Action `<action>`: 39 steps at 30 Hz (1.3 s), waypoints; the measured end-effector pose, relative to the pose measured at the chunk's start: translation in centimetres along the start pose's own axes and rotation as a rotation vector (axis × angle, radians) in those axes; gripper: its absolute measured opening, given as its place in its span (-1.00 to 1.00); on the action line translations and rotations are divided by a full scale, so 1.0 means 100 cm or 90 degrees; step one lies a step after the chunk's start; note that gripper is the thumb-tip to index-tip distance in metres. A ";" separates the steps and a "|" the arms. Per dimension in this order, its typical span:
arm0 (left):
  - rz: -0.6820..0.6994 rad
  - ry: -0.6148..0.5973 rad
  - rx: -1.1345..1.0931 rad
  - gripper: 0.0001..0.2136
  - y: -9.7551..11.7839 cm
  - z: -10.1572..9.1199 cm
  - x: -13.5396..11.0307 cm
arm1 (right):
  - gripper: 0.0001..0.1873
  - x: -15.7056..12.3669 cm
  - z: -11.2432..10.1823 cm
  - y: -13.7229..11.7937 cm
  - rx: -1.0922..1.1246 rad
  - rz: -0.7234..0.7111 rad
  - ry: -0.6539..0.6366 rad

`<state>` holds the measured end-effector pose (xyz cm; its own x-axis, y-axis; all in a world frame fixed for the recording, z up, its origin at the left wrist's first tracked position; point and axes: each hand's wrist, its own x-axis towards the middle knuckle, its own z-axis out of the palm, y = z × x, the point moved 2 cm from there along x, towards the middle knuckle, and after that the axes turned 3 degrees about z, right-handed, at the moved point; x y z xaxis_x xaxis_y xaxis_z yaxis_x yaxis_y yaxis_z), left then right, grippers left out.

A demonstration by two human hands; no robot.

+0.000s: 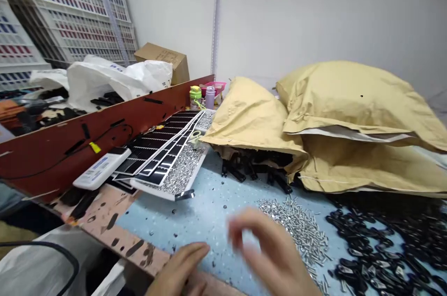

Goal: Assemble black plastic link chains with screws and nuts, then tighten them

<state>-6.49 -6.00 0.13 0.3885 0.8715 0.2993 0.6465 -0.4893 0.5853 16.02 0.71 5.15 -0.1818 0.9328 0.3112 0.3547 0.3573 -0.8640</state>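
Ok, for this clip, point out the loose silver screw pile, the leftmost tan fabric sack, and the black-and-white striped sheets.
Loose silver screw pile (296, 228): head view, middle of the pile.
Leftmost tan fabric sack (246, 119): head view, upper face.
Black-and-white striped sheets (157, 154): head view, top sheet.

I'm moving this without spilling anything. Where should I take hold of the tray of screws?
Grip the tray by the rim facing the blue mat, coming from that side. That rim stands free, while the black striped sheets lie across the tray's other side. The screws fill it, so keep it level.
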 end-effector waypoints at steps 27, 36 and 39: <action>0.137 -0.188 0.155 -0.57 0.019 0.067 0.179 | -0.66 0.019 -0.125 0.084 -0.489 0.264 0.213; 0.112 -0.208 0.083 -0.62 0.035 0.053 0.173 | -0.74 -0.035 -0.239 0.162 -0.583 0.517 0.359; 0.101 -0.209 0.057 -0.63 0.041 0.049 0.167 | -0.88 -0.036 -0.225 0.165 -0.574 0.476 0.334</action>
<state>5.86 6.41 3.77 0.6690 0.7344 0.1143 0.6104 -0.6306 0.4793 43.20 4.26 -1.35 0.6380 0.7523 0.1643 0.7432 -0.5457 -0.3871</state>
